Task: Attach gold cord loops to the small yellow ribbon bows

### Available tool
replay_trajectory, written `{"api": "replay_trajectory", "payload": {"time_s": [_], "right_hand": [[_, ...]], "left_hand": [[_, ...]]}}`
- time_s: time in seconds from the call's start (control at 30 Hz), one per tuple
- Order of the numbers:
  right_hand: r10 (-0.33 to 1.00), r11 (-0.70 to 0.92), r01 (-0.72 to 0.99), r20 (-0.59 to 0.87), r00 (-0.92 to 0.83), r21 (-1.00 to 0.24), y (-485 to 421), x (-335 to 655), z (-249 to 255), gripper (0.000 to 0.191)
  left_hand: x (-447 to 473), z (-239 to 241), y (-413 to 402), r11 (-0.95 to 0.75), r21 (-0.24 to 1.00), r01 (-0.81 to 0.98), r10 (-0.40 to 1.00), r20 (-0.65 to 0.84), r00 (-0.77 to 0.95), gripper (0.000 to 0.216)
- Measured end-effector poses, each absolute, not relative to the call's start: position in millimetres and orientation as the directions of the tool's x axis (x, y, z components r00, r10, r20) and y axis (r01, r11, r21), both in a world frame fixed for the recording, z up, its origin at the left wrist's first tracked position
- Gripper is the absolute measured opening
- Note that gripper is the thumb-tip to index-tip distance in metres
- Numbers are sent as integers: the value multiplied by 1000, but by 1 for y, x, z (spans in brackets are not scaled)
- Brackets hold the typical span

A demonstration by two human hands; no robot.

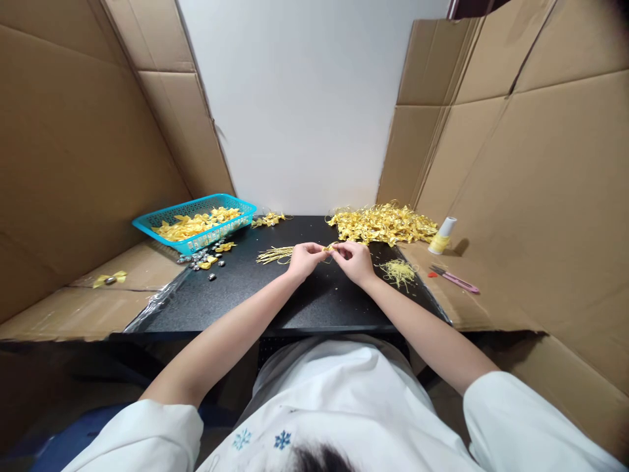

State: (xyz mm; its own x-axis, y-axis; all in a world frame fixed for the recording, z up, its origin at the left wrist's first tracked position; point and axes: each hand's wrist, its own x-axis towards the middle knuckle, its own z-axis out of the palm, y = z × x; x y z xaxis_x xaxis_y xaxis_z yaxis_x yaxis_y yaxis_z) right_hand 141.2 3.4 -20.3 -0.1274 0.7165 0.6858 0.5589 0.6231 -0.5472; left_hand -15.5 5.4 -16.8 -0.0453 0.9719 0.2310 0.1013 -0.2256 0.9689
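Observation:
Over the middle of the black table (pixel 236 292), my left hand (pixel 305 259) and my right hand (pixel 354 259) meet fingertip to fingertip. Both are closed in a pinch on a small yellow ribbon bow (pixel 328 248), mostly covered by the fingers. A thin cord loops just below it. Beside my left hand lies a bundle of gold cords (pixel 274 254). Behind my right hand spreads a big heap of yellow bows with cords (pixel 386 224). To the right of that hand is a small pile of short yellow cord clippings (pixel 399 272).
A blue basket (pixel 194 246) of yellow bows stands back left, with silvery beads (pixel 199 259) before it. A single bow (pixel 110 280) lies far left. On the right are a thread spool (pixel 443 236) and pink-handled thread snips (pixel 457 280). Cardboard walls (pixel 545 196) flank the table.

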Motion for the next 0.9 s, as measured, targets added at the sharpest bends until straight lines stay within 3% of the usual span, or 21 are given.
{"api": "replay_trajectory", "payload": {"time_s": [0.23, 0.5, 0.73, 0.9], "right_hand": [[772, 568, 624, 610, -178, -537, 11, 143, -23, 13], [719, 572, 738, 652, -241, -358, 4, 138, -21, 11], [795, 518, 727, 568, -214, -451, 8, 140, -18, 18], [759, 575, 697, 597, -260, -428, 9, 143, -20, 14]], "left_hand": [[-17, -18, 3, -311, 901, 302, 948, 314, 39, 34], [-16, -16, 0, -350, 840, 414, 930, 366, 43, 15], [-16, -12, -5, -397, 792, 465, 909, 408, 81, 10], [-16, -10, -6, -429, 752, 501, 891, 443, 99, 8]]}}
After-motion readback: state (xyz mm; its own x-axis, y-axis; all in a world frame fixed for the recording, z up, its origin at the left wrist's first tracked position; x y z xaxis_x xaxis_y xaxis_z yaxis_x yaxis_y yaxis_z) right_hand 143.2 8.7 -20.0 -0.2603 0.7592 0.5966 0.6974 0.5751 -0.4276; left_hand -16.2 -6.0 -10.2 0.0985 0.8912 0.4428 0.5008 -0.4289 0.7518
